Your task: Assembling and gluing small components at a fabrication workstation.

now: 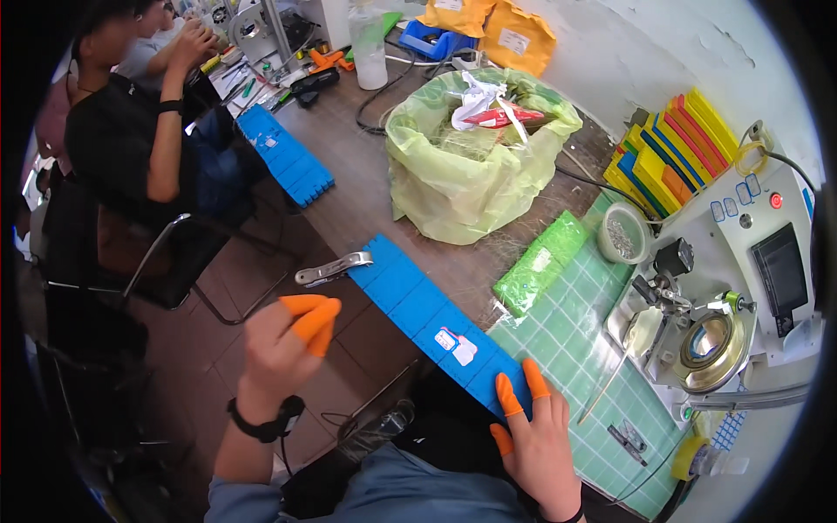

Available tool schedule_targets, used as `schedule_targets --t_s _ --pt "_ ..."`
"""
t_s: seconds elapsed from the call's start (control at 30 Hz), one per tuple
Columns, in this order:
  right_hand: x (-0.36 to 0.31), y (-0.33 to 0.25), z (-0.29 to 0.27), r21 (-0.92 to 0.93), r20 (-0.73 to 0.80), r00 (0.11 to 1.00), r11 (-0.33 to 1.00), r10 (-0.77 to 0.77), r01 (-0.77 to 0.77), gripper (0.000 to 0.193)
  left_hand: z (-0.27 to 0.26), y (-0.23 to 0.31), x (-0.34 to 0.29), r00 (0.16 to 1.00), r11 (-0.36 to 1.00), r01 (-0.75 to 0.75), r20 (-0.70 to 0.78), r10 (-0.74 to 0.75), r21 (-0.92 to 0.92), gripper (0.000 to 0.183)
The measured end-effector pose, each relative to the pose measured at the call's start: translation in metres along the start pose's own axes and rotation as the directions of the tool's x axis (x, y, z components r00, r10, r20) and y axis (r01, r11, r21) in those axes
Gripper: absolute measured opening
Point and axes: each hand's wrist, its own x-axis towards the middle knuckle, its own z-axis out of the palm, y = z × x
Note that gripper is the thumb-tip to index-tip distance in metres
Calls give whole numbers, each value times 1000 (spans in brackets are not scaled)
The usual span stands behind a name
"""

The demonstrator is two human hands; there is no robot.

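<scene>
My left hand (283,349) is raised off the table's edge, with orange finger cots on its fingertips. Its thumb and fingers are pinched together; anything between them is too small to make out. My right hand (539,440), also in orange finger cots, has its fingers apart and rests at the near end of a blue segmented strip (410,301). That strip runs along the table's front edge. A metal spring clamp (336,268) grips its far end. Small white and pink labels (456,345) lie on the strip.
A bin lined with a pale green bag (471,196) stands behind the strip. On the green mat (567,349) are a green packet (540,261), a cup of small metal parts (622,234) and nippers (628,443). A machine with a screen (779,270) stands right. A co-worker (122,131) sits at far left.
</scene>
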Motion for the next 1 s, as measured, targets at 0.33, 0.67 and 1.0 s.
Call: schedule_targets --t_s 0.33,0.67,1.0 --pt "-4 14 13 98 17 999 994 -45 43 80 49 -10 -9 912 894 404 14 -409 -195 30" --pt "-1 11 12 123 13 999 992 -33 31 78 52 -12 -6 836 823 548 50 -547 -153 24" --pt "-4 14 15 105 -10 999 993 -43 44 78 53 -12 -6 979 978 203 13 -204 54 21"
